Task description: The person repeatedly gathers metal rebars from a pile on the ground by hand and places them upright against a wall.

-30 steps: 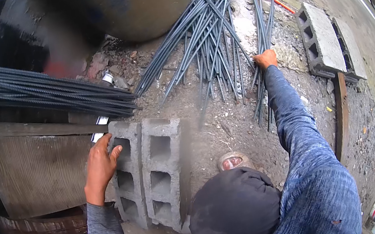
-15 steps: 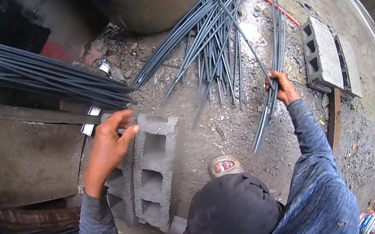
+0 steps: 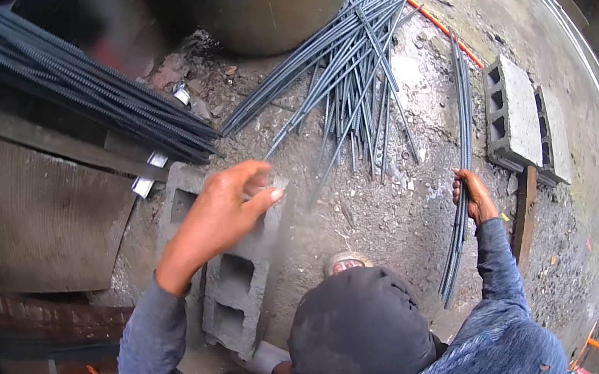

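Note:
My right hand (image 3: 477, 196) is closed around a small bundle of thin steel rebar rods (image 3: 463, 130), held roughly lengthwise to the right of the pile. Over a grey hollow concrete block (image 3: 239, 275), my left hand (image 3: 220, 207) is raised with thumb and fingers curved apart and nothing between them. A second hollow block (image 3: 176, 177) stands beside that one, partly hidden by my left hand and forearm. Cut rebar pieces (image 3: 346, 85) lie in a loose, crossing pile on the ground ahead.
A large round drum (image 3: 272, 11) stands behind the pile. Long ribbed bars (image 3: 88, 87) extend at the upper left above a wooden board (image 3: 46, 219). More concrete blocks (image 3: 514, 110) stand at the right near a wood strip (image 3: 526, 210). An orange pipe (image 3: 439, 28) lies behind.
My right hand has drawn the rebar bundle nearer to my body, away from the pile. My left hand has moved rightward over the concrete block. The view has shifted slightly.

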The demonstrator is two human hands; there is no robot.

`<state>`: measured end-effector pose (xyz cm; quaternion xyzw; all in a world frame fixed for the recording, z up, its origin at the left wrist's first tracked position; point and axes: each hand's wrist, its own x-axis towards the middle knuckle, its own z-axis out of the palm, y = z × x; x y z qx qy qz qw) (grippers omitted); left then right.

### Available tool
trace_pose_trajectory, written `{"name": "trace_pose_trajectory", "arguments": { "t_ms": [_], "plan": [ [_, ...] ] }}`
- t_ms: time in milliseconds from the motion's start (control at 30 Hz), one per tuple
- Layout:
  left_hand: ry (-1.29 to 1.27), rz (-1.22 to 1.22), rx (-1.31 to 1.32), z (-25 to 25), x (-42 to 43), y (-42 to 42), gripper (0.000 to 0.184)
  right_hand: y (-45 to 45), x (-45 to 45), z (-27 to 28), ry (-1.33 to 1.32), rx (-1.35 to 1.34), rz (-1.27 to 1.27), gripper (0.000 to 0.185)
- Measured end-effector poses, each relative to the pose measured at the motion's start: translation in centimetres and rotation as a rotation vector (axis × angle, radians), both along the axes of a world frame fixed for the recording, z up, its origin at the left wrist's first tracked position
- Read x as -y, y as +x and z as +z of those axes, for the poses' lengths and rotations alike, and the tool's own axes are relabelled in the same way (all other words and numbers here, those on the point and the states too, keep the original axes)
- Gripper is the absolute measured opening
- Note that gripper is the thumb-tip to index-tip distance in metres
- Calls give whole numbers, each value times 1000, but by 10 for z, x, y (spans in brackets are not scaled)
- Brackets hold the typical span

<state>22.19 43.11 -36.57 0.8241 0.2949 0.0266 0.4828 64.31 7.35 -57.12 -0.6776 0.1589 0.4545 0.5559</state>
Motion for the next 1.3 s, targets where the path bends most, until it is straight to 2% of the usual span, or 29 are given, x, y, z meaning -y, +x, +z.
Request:
{"name": "trace_pose_trajectory", "arguments": {
  "t_ms": [100,233,333,467,600,700,800,833,867,900,1000,1033,1067,1100,1200,1300],
  "plan": [
    [-314,-31,61,-28,22,23,51,-10,-12,-2,223,-133,-87,24],
    [-311,-113,-12,-37,46,57,77,-40,-81,-33,376,-66,-132,17],
    [-283,-108,14,-58,55,61,87,-58,-136,-32,539,-133,-236,17],
    [-322,-9,-32,-44,47,55,88,-88,-179,3,758,-203,-266,26],
    [-571,-13,-96,-64,42,52,74,-168,-181,45,877,-361,-275,24],
    [-1005,-154,-109,-95,53,50,60,-223,-174,42,891,-390,-235,12],
    [-1032,-18,-349,-100,74,51,53,-255,-167,36,701,-373,-165,8],
    [-1065,49,-339,-112,81,48,49,-261,-162,36,639,-361,-149,9],
    [-970,14,-301,-124,90,42,39,-265,-157,37,577,-348,-129,10],
    [-958,35,-272,-133,99,39,34,-264,-152,25,567,-331,-95,20],
    [-890,11,-259,-161,116,35,28,-238,-137,19,704,-469,-43,35],
    [-861,-8,-266,-169,121,34,27,-219,-135,13,734,-374,-39,49],
    [-795,-19,-272,-174,125,33,26,-195,-135,-3,736,-389,-167,55],
    [-729,-33,-276,-177,130,33,24,-170,-137,-12,799,-380,-187,57],
    [-590,-43,-283,-165,141,36,26,-123,-156,-5,722,-311,-294,51],
    [-368,-23,-231,-142,154,32,37,-105,-164,-30,804,-442,-250,39]
  ]
}}
